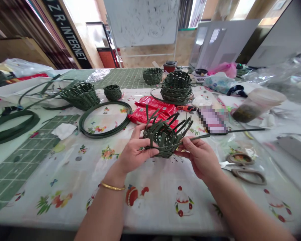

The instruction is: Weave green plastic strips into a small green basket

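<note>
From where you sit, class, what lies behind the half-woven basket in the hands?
Red packets lie behind the half-woven basket; the parts it covers cannot be seen.

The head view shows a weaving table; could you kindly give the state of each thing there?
green woven basket, unfinished, strips sticking up loose
left hand, gripping the basket
right hand, pinching a strip against the basket
scissors, lying flat
plastic jar, on its side, dark contents

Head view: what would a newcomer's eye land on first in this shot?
The partly woven green basket stands out at centre, its loose strips sticking up, held between the left hand and right hand. Beyond it lie stacked woven baskets, red packets and a dark green hoop.
</note>
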Demonstrator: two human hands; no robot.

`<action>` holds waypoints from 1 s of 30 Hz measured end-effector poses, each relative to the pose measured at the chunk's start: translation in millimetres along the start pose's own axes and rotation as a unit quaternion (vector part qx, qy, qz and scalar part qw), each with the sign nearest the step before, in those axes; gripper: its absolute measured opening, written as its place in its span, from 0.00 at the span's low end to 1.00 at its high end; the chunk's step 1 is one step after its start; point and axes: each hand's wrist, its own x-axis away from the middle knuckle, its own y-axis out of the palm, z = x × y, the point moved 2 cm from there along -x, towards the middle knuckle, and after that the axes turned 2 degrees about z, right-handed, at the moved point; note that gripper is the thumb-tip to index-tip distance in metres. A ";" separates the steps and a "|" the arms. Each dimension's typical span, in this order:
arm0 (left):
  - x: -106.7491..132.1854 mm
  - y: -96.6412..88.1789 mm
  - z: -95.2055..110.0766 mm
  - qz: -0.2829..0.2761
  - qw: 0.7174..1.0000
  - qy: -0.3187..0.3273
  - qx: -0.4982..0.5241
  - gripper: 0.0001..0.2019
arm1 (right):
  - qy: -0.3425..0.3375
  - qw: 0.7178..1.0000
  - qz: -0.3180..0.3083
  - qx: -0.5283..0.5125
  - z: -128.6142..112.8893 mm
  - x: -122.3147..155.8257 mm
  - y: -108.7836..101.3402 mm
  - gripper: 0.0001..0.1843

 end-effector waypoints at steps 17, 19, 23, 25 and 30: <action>1.3 16.3 -25.0 -0.018 0.993 0.012 -0.116 0.10 | -0.057 0.974 -0.006 0.218 -12.1 -16.5 -15.0 0.18; 1.7 15.3 -25.8 -0.022 0.993 0.012 -0.118 0.09 | -0.047 0.962 -0.004 0.270 -13.9 -16.5 -17.6 0.20; 1.8 13.3 -24.6 -0.051 0.991 0.019 -0.125 0.07 | -0.003 0.978 -0.061 0.201 -13.9 -15.4 -17.6 0.19; 1.4 13.9 -22.6 -0.038 0.989 0.036 -0.137 0.07 | -0.010 0.986 -0.071 0.150 -13.8 -14.2 -16.4 0.17; 1.0 19.2 -15.7 0.006 0.973 0.075 -0.219 0.08 | -0.163 0.974 -0.004 0.157 -17.8 -5.5 -12.7 0.12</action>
